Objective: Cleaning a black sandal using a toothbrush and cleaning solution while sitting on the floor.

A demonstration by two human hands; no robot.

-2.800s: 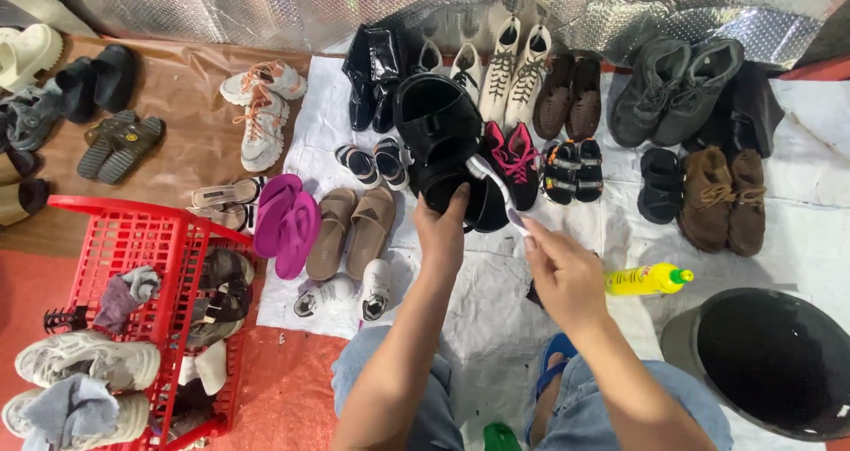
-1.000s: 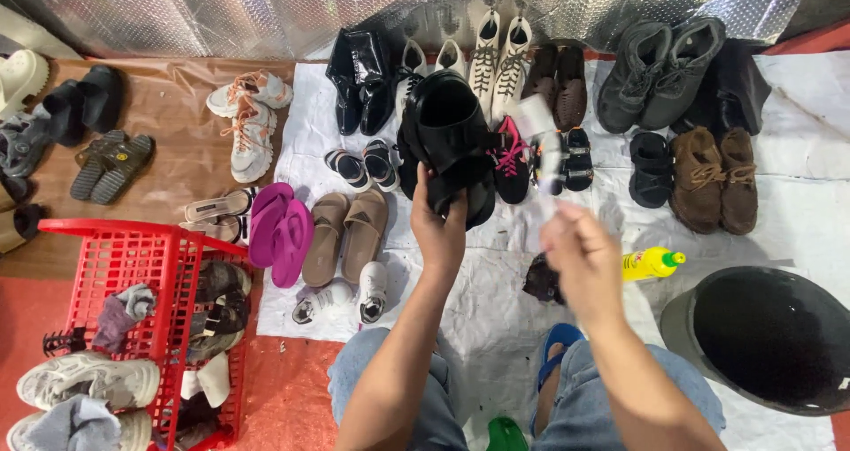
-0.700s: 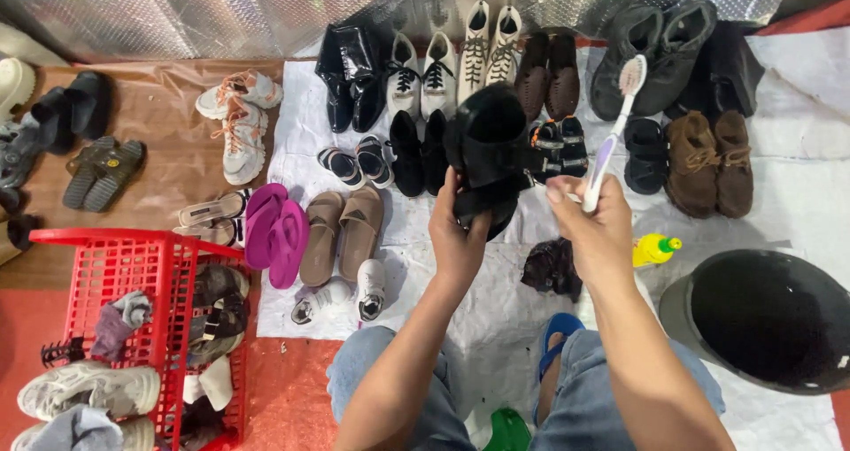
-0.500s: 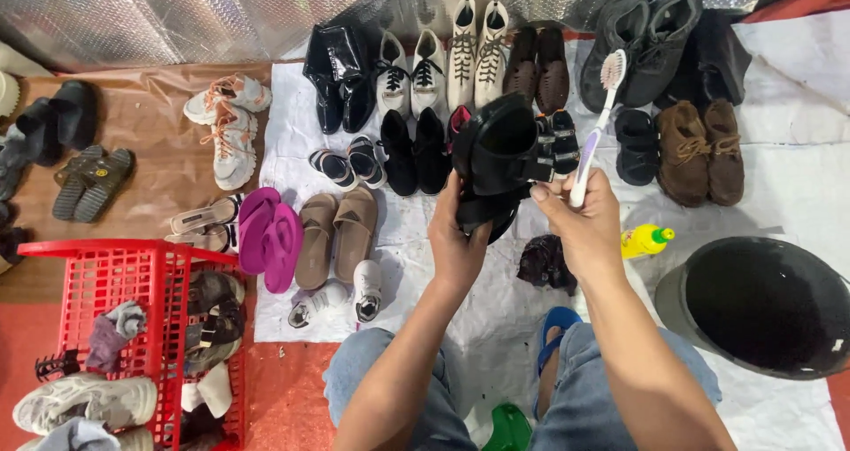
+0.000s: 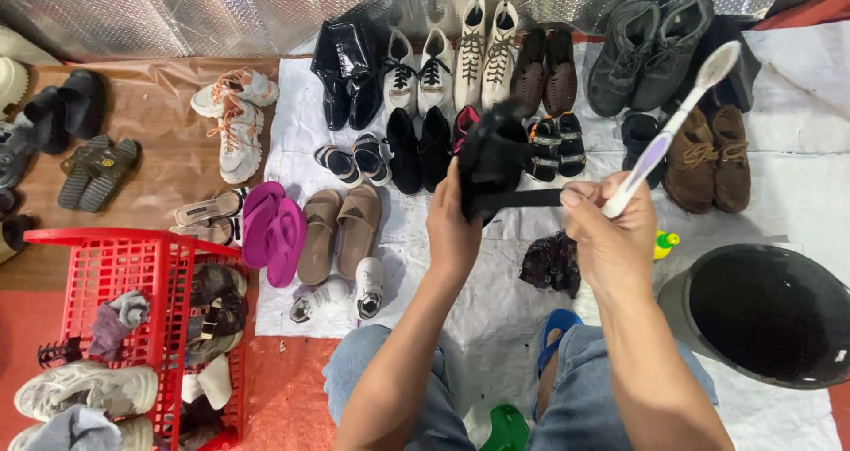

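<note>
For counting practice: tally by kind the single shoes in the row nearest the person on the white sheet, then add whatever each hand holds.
Pink flip-flops: 2
Tan sandals: 2
Small white sneakers: 2
Black shoe, in left hand: 1
Toothbrush, in right hand: 1
Total: 8

**A:** so what's the person actually wearing, can anyone tell?

**B:** not much to go on tbh. Both forearms are bare all the way up to the bottom edge of the shot, no sleeves in view, no watch, no bracelets. The left hand (image 5: 453, 231) and right hand (image 5: 611, 238) are bare too, no gloves, and I can't spot any rings

**A:** and the legs?

**B:** faded light blue jeans (image 5: 376, 380), the denim looks soft and a bit creased over the knees. Down between the knees there's a blue sandal (image 5: 556, 325), looks like it's on a foot but hard to tell
</note>
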